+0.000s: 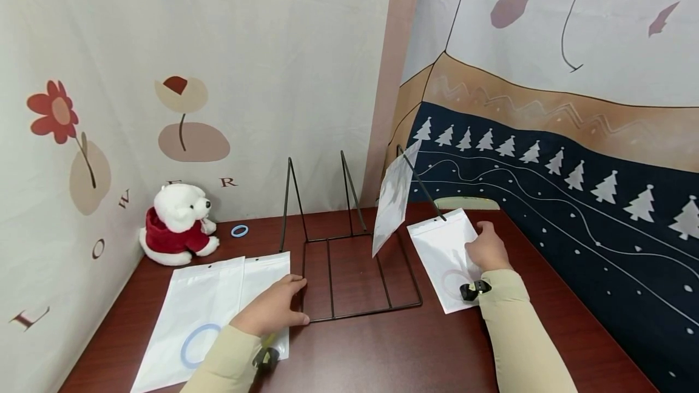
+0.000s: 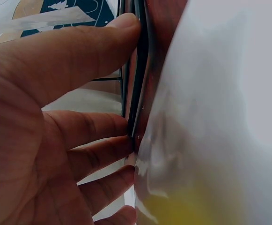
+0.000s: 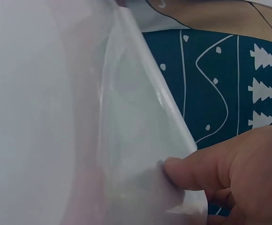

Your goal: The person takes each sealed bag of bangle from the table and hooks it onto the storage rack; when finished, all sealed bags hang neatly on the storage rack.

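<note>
Lower centre, we see the left hand, fingers loosely extended, touching the black wire rack at its left corner. Right of centre, the right hand pinches the white bag, its right edge between thumb and fingers.

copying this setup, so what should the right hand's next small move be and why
Probably ease the white pouch further along the sloping rod with the right hand: its top edge meets the rod's near end, and another pouch hangs higher up. The left hand touches the rack, which may steady it.
</note>
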`<state>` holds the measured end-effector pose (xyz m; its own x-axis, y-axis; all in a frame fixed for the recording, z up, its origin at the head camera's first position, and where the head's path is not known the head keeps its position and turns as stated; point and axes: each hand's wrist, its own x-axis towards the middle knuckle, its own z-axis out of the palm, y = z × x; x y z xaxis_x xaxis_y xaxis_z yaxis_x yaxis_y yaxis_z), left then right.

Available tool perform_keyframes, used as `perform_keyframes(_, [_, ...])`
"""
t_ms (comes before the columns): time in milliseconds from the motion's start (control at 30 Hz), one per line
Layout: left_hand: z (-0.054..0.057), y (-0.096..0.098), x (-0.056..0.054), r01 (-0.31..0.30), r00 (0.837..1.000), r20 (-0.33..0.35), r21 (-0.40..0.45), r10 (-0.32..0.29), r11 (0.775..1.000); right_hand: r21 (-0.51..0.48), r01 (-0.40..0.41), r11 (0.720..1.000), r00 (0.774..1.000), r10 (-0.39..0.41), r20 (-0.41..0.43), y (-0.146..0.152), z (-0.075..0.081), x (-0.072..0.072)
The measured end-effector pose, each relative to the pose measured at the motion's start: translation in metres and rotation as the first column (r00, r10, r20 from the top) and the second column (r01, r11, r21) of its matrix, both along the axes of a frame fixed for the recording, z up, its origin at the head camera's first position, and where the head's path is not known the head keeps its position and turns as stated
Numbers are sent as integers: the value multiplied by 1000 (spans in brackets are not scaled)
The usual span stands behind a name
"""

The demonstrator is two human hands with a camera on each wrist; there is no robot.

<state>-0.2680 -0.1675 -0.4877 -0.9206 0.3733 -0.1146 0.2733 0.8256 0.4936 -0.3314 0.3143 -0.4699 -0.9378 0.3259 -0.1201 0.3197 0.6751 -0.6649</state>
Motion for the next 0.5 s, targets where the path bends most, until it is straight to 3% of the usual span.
perform_keyframes(200, [1,0,0,1,1000,0,1,-1,1000,24,-85,996,994,86,-73,1,2,-2])
perform_keyframes(500, [-1,0,1,-4,1000,5,0,4,1000,37,-190,981,975,193,-114,-3,11,-3])
